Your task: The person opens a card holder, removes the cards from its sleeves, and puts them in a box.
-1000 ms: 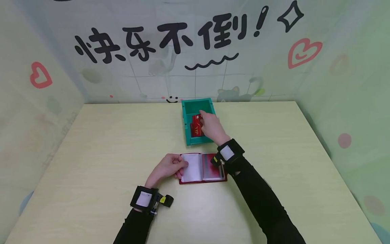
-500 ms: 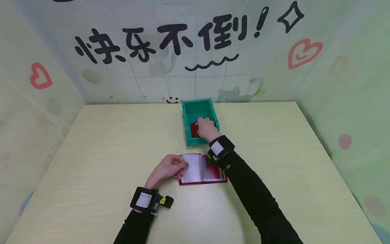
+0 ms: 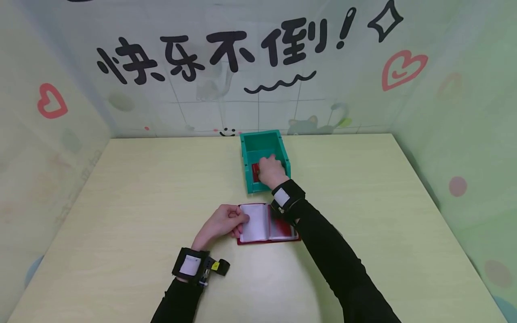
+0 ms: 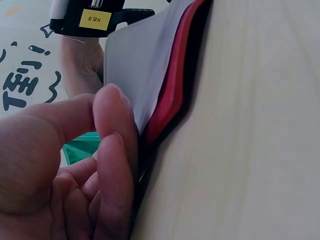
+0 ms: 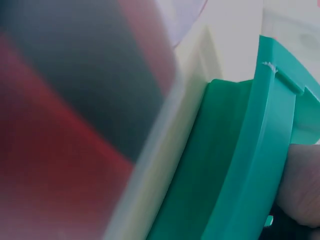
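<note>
A small card album (image 3: pixel 255 226) with clear sleeves and a dark red cover lies spread on the table. My left hand (image 3: pixel 223 220) holds its left edge, thumb on the sleeve; the left wrist view shows the curled fingers (image 4: pixel 116 155) against the pale page (image 4: pixel 132 60). Behind the album, my right hand (image 3: pixel 271 172) reaches into a green plastic box (image 3: pixel 245 166), over a red card (image 3: pixel 255 172) at its near left. The hand covers most of the cards. Whether its fingers grip one is hidden, and the right wrist view has only part of that hand (image 5: pixel 300 192).
The light wooden table (image 3: pixel 161 188) extends around the album and box. Behind it stands a printed backdrop (image 3: pixel 181 107), with side walls to left and right. My right forearm (image 3: pixel 331 255) passes over the album's right side, where a red sleeve page (image 3: pixel 284 229) shows.
My right hand has lowered into the box and shifted left and nearer, covering the red cards that showed before. The left hand and album have stayed in place.
</note>
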A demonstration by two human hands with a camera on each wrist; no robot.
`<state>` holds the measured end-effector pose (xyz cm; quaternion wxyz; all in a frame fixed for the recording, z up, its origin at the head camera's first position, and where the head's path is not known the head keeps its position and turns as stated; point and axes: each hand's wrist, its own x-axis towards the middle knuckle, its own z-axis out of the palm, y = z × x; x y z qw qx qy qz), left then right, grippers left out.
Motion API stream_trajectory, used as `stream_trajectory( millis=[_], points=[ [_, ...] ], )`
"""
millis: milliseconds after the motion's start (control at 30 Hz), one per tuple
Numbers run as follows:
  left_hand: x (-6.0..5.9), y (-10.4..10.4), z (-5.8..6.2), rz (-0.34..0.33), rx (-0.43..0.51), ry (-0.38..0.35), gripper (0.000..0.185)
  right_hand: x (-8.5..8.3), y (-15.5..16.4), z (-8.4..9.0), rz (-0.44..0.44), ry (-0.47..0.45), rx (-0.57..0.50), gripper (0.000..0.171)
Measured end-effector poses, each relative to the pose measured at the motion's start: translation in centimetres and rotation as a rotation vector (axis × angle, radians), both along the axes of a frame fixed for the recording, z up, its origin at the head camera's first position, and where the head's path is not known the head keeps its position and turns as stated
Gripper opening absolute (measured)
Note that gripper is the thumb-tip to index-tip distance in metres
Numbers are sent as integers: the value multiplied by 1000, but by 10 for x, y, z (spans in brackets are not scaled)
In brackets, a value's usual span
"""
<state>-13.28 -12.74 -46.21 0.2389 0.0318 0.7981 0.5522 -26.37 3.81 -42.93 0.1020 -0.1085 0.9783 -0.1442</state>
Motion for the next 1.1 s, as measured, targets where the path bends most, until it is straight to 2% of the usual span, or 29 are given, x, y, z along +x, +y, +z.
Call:
stream_trajectory(
  millis=[133, 233, 367, 533, 633, 833, 933, 1100],
  points=[
    [-1, 0, 0, -3, 12, 2, 21, 3, -1, 3, -3, 48, 0, 25],
    [-1, 1, -1, -10, 12, 6, 20, 10, 3, 8, 15, 108, -43, 19],
    [-2, 2, 2, -16, -2, 11, 19, 25, 14, 19, 58, 199, -150, 15],
    [-3, 3, -1, -12, -6, 23, 20, 48, 33, 27, 92, 250, -250, 27],
    [-3, 4, -3, -7, -6, 19, 19, 65, 48, 28, 88, 225, -316, 34],
    [-1, 6, -2, 46, -62, 44, 16, 100, 76, 19, 86, 113, -382, 33],
    [1, 8, -1, 83, -135, 87, 17, 111, 84, 12, 78, 69, -378, 32],
    [6, 15, 6, 155, -331, 217, 39, 120, 87, 0, 60, 46, -376, 36]
  ],
)
